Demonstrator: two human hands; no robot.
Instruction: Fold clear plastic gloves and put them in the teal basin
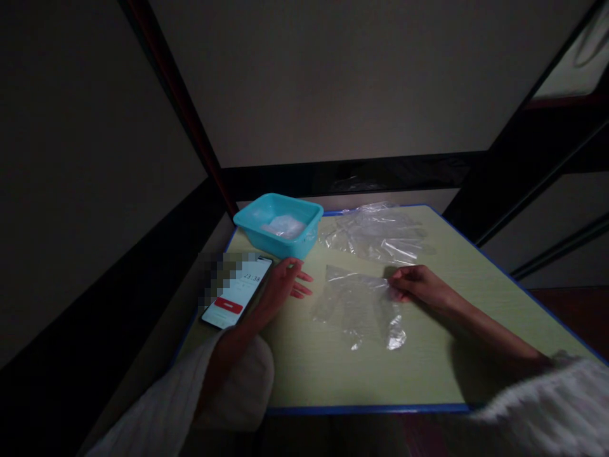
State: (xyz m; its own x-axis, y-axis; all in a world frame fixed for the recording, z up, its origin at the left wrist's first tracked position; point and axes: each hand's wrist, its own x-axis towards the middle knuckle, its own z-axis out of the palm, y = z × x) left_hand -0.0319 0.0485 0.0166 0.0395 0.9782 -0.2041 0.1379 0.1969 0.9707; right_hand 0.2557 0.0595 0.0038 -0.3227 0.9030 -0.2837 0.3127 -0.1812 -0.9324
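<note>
A clear plastic bag (356, 304) hangs or lies, slightly crumpled, over the middle of the table. My right hand (419, 285) pinches its upper right edge between thumb and fingers. To the left of the bag, my left hand (289, 280) is open, fingers apart and pointing toward the bag without touching it. More clear plastic bags (380, 235) lie in a loose, overlapping pile at the back of the table. Just beyond my left hand stands a turquoise basin (295, 244) with crumpled clear plastic (284, 226) inside.
A phone (238, 292) with a lit screen lies at the table's left side, close to my left forearm. The pale wood-look table (333, 381) has a blue edge. A wall panel (342, 82) rises behind it.
</note>
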